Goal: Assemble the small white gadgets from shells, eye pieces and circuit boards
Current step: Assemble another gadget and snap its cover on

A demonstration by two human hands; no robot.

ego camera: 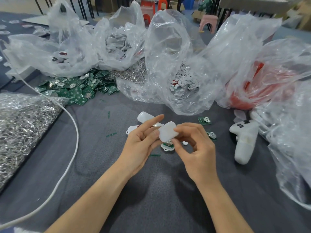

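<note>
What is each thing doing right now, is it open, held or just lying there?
white shell: held up by both hands
left hand: pinches the shell
right hand: pinches the shell
half-built gadget: lying open, no lid
disc bag: open
controller: lying untouched

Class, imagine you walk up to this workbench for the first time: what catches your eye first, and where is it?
At centre, the left hand and right hand hold a white shell between them above the grey table. Behind, crumpled clear plastic bags of parts crowd the far side, with a pile of green circuit boards spilling out at left. A white game controller lies at right.
</note>
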